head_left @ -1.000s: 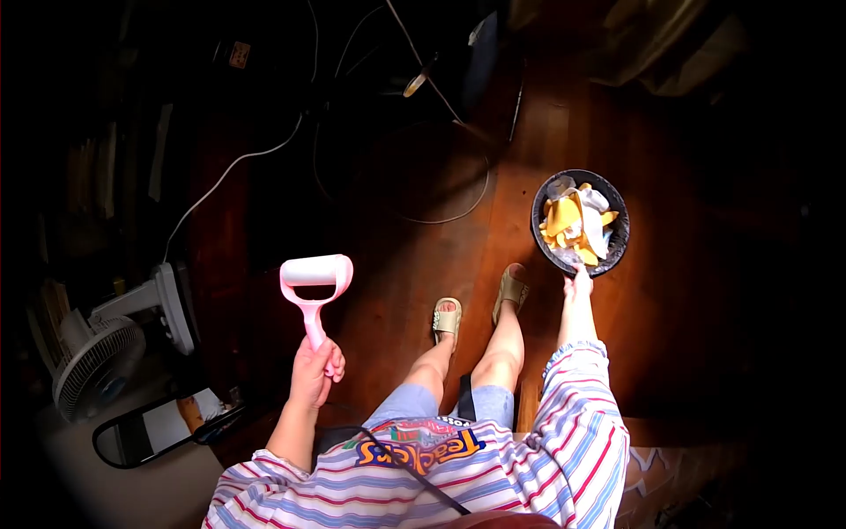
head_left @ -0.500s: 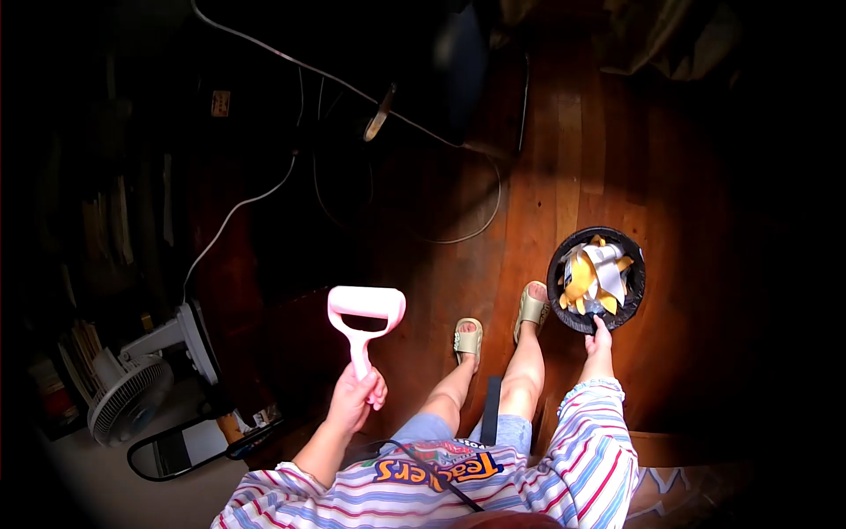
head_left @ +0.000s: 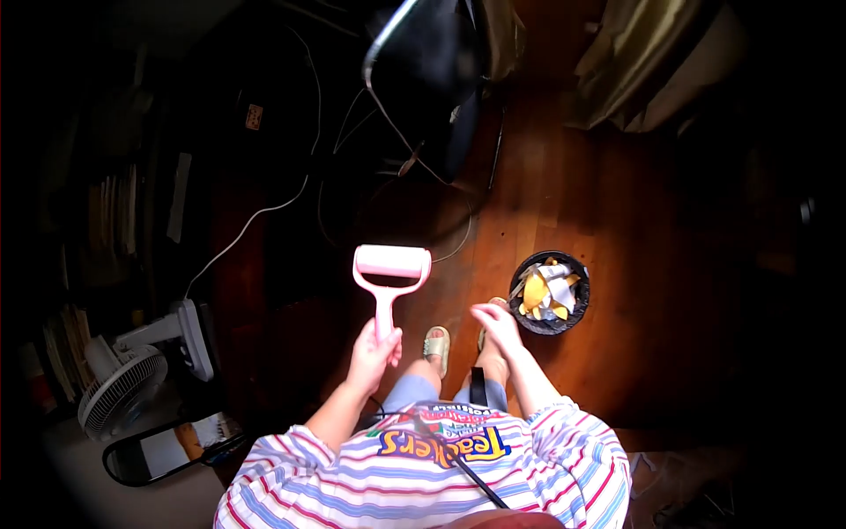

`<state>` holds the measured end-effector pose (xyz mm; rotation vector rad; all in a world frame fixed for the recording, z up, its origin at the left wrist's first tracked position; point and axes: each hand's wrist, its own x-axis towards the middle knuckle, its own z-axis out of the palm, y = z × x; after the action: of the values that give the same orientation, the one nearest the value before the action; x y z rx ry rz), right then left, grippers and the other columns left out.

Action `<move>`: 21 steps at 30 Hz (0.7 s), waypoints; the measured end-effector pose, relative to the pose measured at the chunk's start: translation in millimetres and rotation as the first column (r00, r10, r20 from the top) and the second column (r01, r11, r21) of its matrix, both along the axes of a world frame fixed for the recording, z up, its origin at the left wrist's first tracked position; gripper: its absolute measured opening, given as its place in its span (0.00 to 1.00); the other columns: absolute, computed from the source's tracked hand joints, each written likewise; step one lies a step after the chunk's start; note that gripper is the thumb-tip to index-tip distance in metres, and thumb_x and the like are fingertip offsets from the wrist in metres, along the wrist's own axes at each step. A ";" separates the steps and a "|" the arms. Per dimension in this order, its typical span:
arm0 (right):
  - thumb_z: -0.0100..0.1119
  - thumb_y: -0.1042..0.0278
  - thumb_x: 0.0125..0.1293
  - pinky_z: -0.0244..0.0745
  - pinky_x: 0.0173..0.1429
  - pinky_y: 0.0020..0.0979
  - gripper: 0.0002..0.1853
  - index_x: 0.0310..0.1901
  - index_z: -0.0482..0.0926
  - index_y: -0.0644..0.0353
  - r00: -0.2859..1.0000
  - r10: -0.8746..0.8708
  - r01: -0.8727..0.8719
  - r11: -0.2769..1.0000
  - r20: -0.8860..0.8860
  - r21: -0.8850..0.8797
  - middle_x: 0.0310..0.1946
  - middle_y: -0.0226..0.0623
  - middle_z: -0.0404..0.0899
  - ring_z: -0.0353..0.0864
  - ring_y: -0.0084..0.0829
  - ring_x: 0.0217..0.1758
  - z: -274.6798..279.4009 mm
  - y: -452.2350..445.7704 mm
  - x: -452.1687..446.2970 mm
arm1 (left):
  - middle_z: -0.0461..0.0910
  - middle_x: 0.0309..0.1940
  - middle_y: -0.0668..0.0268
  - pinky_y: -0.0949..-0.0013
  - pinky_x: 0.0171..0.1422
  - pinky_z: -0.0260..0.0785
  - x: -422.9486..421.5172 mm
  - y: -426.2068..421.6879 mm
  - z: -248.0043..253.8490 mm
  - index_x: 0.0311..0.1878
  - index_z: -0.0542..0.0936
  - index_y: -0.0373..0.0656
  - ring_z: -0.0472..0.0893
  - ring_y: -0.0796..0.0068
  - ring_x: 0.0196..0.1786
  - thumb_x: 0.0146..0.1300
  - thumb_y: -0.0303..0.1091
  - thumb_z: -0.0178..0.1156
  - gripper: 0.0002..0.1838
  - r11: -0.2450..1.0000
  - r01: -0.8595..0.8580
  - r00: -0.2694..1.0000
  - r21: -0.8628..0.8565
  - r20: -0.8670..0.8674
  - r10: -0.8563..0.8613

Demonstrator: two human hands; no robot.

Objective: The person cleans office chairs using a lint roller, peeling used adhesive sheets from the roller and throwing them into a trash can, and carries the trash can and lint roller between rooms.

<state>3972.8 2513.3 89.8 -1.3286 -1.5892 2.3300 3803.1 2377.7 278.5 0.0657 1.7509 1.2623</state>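
My left hand point(head_left: 374, 357) is wrapped round the handle of a pink lint roller point(head_left: 393, 262), held upright in front of me with its white roll at the far end. My right hand point(head_left: 499, 331) holds nothing; its fingers stretch out to the left, above my foot. Just beyond it on the right, a small black bin point(head_left: 585, 295) with a dark liner stands on the wooden floor. Yellow peel-like pieces and crumpled white paper point(head_left: 559, 286) fill the bin.
A white fan point(head_left: 123, 388) lies to the left beside a black-framed object point(head_left: 154, 454). A white cable point(head_left: 256, 216) trails across the dark left side. Gold-coloured fabric point(head_left: 643, 66) hangs at the far right, and a dark chair-like shape point(head_left: 432, 79) stands ahead.
My right hand has let go of the bin and moved left, away from its rim. The bin now stands on the floor. The lint roller stays in my left hand, slightly farther right.
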 end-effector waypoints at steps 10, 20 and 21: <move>0.60 0.67 0.63 0.74 0.46 0.24 0.15 0.47 0.71 0.64 0.884 0.187 -0.246 0.965 -0.428 -0.088 0.37 0.29 0.76 0.75 0.19 0.40 187.3 -8.2 -191.8 | 0.76 0.39 0.58 0.67 0.46 0.70 -73.5 11.6 -5.9 0.51 0.68 0.38 0.78 0.68 0.42 0.56 0.21 0.55 0.18 0.974 0.143 0.825 0.178 -0.565 -0.017; 0.59 0.69 0.63 0.73 0.26 0.20 0.08 0.40 0.72 0.59 0.959 -0.097 0.197 0.903 -0.266 0.382 0.28 0.28 0.76 0.76 0.18 0.24 276.8 78.5 -243.8 | 0.78 0.34 0.71 0.76 0.49 0.71 -245.4 20.8 -2.6 0.46 0.78 0.42 0.77 0.81 0.41 0.53 0.23 0.65 0.15 0.939 0.245 0.966 0.242 0.026 -0.259; 0.59 0.69 0.62 0.72 0.24 0.20 0.09 0.43 0.73 0.59 0.944 -0.195 0.305 0.822 -0.266 0.481 0.27 0.29 0.76 0.75 0.17 0.23 286.9 92.2 -239.6 | 0.78 0.35 0.71 0.77 0.47 0.71 -264.3 21.2 -11.7 0.44 0.78 0.41 0.77 0.82 0.40 0.53 0.24 0.66 0.14 0.951 0.214 0.976 0.222 -0.015 -0.216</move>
<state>3733.2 2605.5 376.8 -1.0516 -1.6827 1.6523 3538.8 2398.9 266.8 0.3709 1.5406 1.2886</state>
